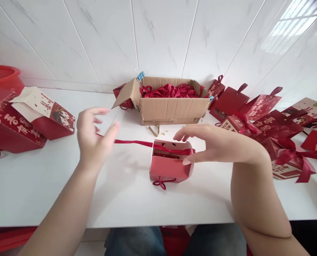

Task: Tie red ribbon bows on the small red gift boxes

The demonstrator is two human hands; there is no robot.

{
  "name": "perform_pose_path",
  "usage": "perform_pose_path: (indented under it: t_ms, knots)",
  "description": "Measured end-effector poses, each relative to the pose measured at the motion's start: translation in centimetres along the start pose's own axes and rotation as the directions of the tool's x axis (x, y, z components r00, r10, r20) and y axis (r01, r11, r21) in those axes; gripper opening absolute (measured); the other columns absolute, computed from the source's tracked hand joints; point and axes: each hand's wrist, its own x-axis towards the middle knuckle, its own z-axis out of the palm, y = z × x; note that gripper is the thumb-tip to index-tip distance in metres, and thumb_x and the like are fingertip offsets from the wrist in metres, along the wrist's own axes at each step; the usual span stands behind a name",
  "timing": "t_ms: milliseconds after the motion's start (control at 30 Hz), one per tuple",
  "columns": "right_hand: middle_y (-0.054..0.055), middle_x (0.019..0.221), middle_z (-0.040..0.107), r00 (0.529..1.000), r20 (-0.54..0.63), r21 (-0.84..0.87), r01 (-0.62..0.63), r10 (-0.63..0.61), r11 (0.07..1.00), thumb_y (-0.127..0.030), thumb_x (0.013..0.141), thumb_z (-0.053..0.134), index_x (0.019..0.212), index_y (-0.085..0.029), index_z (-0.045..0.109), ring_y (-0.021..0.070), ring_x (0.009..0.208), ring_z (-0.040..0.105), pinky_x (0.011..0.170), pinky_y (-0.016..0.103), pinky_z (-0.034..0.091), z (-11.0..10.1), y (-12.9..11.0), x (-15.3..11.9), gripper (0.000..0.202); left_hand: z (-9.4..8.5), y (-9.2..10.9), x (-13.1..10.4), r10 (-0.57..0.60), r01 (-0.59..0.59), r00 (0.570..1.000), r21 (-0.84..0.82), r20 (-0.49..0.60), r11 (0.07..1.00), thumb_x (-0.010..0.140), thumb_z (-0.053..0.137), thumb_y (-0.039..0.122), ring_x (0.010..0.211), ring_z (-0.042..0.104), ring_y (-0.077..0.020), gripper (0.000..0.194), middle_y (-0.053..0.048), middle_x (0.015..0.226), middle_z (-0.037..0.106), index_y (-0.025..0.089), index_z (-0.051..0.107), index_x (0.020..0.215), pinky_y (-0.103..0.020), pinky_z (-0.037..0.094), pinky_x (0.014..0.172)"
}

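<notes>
Right hand (214, 143), half-open, brackets the red gift box (171, 170) just left of it, seemingly for steadiness, while left hand (93, 137), loosely spread, hovers by the red ribbon (133, 142), neither visibly gripping

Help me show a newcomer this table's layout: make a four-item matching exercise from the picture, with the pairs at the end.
Column one
1. Cardboard box
2. Open gift box
3. Red basket
4. Blue clips

Column two
A. At the far left of the picture
B. Has a red ribbon strip across its open top
C. At the left and right ends of a larger container
D. Brown, holding a heap of red ribbons

Pairs: 1-D, 2-B, 3-A, 4-C
</notes>
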Motion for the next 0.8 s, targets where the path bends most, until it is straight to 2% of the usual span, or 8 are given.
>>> perform_pose_path:
  t_ms: [67,133,200,267,433,533,667,800]
  knots:
    - [0.003,0.101,0.068,1.0,-0.006,-0.045,-0.012,0.012,0.999,-0.041,0.075,0.07,0.1,-0.025,0.065,0.0209,0.091,0.062,0.074,0.033,0.047,0.1,-0.3,-0.1,0.03,0.9,0.6,-1.3,0.159,-0.179,0.96,0.067,0.23,0.982,0.081,0.064,0.03,0.124,0.041,-0.0283,0.026,-0.006,0.129,0.052,0.021,0.064,0.106,-0.045,0.028,0.109]
    - [0.003,0.096,0.068,1.0,-0.007,-0.101,-0.022,0.022,0.995,-0.039,0.076,0.07,0.094,-0.024,0.065,0.0197,0.085,0.061,0.069,0.031,0.046,0.3,-0.6,0.0,0.024,1.7,1.3,-2.5,0.192,-0.192,0.875,-0.045,0.445,0.98,0.085,0.059,0.033,0.13,0.039,-0.0306,0.028,-0.007,0.137,0.049,0.023,0.064,0.111,-0.048,0.025,0.112]
    - [0.002,0.092,0.068,1.0,-0.005,-0.147,-0.031,0.031,0.989,-0.036,0.077,0.068,0.09,-0.023,0.064,0.0179,0.079,0.06,0.065,0.03,0.043,0.7,-0.9,0.2,0.018,2.3,2.0,-3.4,0.19,-0.167,0.82,-0.092,0.54,0.982,0.083,0.061,0.031,0.127,0.044,-0.0306,0.031,-0.008,0.134,0.052,0.024,0.063,0.113,-0.047,0.031,0.109]
    - [0.002,0.087,0.067,0.999,0.006,-0.183,-0.043,0.044,0.982,-0.031,0.079,0.066,0.087,-0.022,0.063,0.0162,0.075,0.058,0.062,0.029,0.041,1.0,-1.2,0.4,0.012,2.8,2.4,-4.0,0.18,-0.136,0.8,-0.119,0.572,0.984,0.082,0.061,0.026,0.121,0.05,-0.0288,0.032,-0.008,0.127,0.057,0.025,0.062,0.114,-0.044,0.04,0.102]
    - [0.002,0.076,0.062,0.995,0.012,-0.303,-0.094,0.103,0.948,-0.025,0.081,0.057,0.073,-0.019,0.056,0.0137,0.065,0.05,0.056,0.028,0.033,1.9,-1.5,0.9,0.01,3.0,2.6,-4.3,0.144,-0.049,0.811,-0.18,0.567,0.983,0.084,0.061,0.024,0.092,0.057,-0.0203,0.029,-0.008,0.112,0.058,0.025,0.06,0.113,-0.035,0.05,0.083]
    - [0.003,0.071,0.059,0.993,-0.006,-0.347,-0.114,0.12,0.931,-0.025,0.08,0.055,0.065,-0.019,0.048,0.0127,0.06,0.045,0.052,0.028,0.029,2.6,-1.5,1.4,0.018,3.1,2.2,-4.7,0.1,0.036,0.771,-0.2,0.629,0.979,0.081,0.066,0.029,0.086,0.057,-0.0182,0.04,-0.008,0.113,0.056,0.027,0.054,0.12,-0.036,0.051,0.081]
    - [0.003,0.065,0.056,0.99,-0.026,-0.315,-0.143,0.142,0.938,-0.025,0.08,0.054,0.06,-0.019,0.045,0.0123,0.057,0.043,0.05,0.029,0.028,3.7,-1.7,2.2,0.023,4.1,1.7,-6.0,-0.002,0.174,0.767,-0.204,0.642,0.963,0.071,0.078,0.036,0.074,0.057,-0.0144,0.059,-0.007,0.113,0.056,0.028,0.045,0.12,-0.031,0.052,0.067]
    - [0.005,0.079,0.06,0.987,-0.063,-0.282,-0.157,0.145,0.946,-0.031,0.077,0.061,0.076,-0.018,0.057,0.0166,0.069,0.053,0.055,0.029,0.038,3.6,-1.3,2.3,0.013,5.1,1.4,-6.9,-0.014,0.214,0.741,-0.217,0.671,0.952,0.076,0.072,0.042,0.087,0.062,-0.0197,0.043,-0.008,0.109,0.056,0.023,0.052,0.108,-0.031,0.053,0.069]
